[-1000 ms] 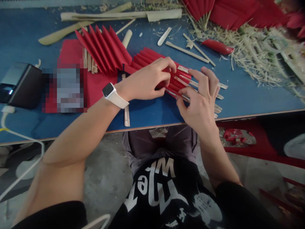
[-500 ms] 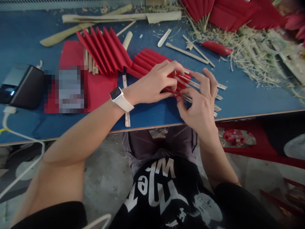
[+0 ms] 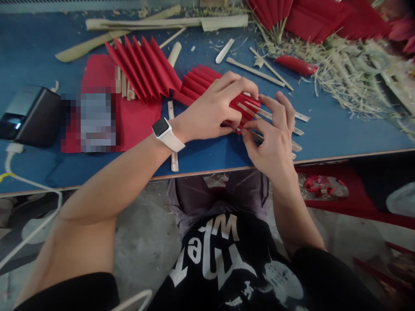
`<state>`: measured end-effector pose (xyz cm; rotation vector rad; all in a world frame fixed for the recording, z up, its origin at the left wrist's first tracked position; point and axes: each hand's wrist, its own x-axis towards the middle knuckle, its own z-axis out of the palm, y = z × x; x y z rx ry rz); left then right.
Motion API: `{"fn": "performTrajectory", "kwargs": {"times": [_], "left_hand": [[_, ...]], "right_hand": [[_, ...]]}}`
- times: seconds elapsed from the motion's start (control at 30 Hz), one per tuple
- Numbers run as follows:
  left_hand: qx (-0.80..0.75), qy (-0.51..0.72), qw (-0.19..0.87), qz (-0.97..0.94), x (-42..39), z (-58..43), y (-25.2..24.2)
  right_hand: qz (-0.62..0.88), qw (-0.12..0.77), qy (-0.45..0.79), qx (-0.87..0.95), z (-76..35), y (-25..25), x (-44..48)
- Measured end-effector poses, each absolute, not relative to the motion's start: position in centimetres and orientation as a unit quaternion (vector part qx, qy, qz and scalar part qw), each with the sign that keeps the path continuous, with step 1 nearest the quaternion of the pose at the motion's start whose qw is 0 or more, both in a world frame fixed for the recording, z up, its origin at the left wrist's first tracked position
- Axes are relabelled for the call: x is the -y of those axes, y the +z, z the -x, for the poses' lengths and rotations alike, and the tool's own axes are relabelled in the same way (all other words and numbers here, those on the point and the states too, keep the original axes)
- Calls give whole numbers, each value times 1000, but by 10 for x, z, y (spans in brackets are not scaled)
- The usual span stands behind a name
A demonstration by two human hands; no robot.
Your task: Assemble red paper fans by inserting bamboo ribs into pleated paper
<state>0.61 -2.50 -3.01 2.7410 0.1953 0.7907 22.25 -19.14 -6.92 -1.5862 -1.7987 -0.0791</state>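
A pleated red paper fan (image 3: 199, 82) lies on the table, with thin bamboo slats (image 3: 297, 145) along its right end, their tips sticking out past my right hand. My left hand (image 3: 215, 110), a white-strapped watch on its wrist, rests over the pleats with curled fingers, gripping the paper near its lower right edge. On the right, my right hand (image 3: 274, 138) pinches the fan's near corner between thumb and index finger. Its other fingers bend over the slats. The exact contact under the fingertips is partly hidden. A second pleated stretch (image 3: 145, 71) rises to the left, joined to the fan.
Left of my hands are a flat red sheet (image 3: 139, 125), a blurred-out rectangle (image 3: 97, 123) and a dark box-shaped device (image 3: 35, 116) with a white cable. Bamboo strips (image 3: 168, 22) lie behind. Shavings (image 3: 350, 82) and a red-handled tool (image 3: 296, 65) are at the right.
My left hand's fingers have lifted and shifted slightly, and more of the red paper and slats shows between the hands. The right hand keeps nearly the same pinch.
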Motion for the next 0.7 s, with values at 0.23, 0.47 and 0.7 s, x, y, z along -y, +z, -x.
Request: {"fn": "performTrajectory", "kwargs": {"times": [0.23, 0.47, 0.7], "left_hand": [[-94, 276, 107, -951, 30, -14, -36], [-97, 272, 102, -952, 33, -14, -35], [-68, 242, 116, -961, 25, -18, -41]], "right_hand": [[616, 363, -52, 697, -226, -74, 192], [626, 354, 27, 694, -229, -68, 191], [625, 342, 3, 702, -224, -66, 191]]}}
